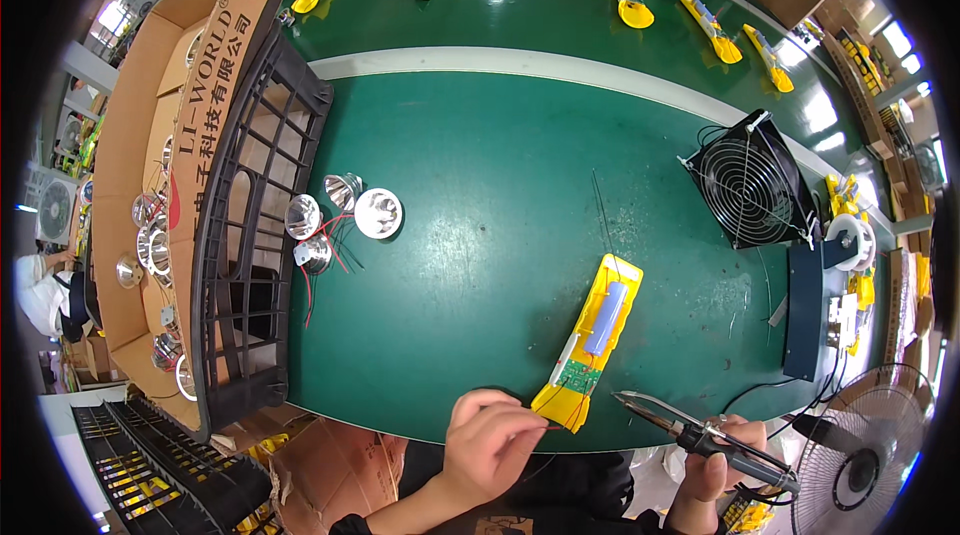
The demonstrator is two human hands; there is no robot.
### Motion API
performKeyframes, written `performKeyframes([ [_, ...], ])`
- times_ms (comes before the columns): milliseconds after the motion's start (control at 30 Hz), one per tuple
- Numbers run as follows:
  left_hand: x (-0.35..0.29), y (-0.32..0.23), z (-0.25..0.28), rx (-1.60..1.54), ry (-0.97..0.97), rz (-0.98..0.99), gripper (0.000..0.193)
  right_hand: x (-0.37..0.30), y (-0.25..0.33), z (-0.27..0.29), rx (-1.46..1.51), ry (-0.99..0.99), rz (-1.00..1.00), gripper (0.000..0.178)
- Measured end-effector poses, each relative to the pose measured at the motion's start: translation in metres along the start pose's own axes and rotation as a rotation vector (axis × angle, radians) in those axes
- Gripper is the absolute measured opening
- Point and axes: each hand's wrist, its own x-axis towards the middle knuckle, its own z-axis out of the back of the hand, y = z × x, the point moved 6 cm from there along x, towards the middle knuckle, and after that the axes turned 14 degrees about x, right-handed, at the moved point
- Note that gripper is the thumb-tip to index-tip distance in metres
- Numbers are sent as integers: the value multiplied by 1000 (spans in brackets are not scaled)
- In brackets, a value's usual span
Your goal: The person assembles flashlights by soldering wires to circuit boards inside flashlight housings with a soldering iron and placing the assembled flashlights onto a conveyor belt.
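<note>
A yellow plastic housing (pixel 619 292) lies at a slant near the table's front edge, with a blue cylindrical battery (pixel 606 319) and a small green circuit board (pixel 579 376) in it. At its near end my left hand (pixel 490 443) is closed, thumb and fingertips pinching a thin red wire (pixel 556 426). Dark thin wires run over the board close to those fingers. To the right, my right hand (pixel 722 465) is wrapped around a soldering iron (pixel 700 437). The iron's tip points left toward the board end of the housing, apart from it.
Several silver reflector cups (pixel 378 213) with wires sit left on the green table (pixel 450 335). Beside them stands a black crate (pixel 265 135) with a cardboard box (pixel 130 170). A black fan (pixel 750 180) and solder reel (pixel 850 240) stand right. Yellow housings (pixel 630 5) lie beyond the pale rail.
</note>
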Motion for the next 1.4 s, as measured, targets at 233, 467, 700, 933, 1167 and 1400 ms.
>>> performKeyframes([
  [233,13,-11,1,101,-124,105,9,11,2,-5,-34,81,-34,44],
  [467,15,-11,-6,208,-47,133,10,20,-4,-12,-82,300,30,33],
  [700,14,-11,-8,216,-43,98,11,20,-10,-17,-56,309,-74,31],
  [933,15,-12,-8,180,-21,114,12,22,-7,-16,-53,308,-76,30],
  [1167,14,-12,-9,223,-50,93,13,20,-11,-16,-62,345,-77,30],
  [1400,15,-11,-9,216,-54,110,13,21,-9,-18,-94,376,-68,30],
])
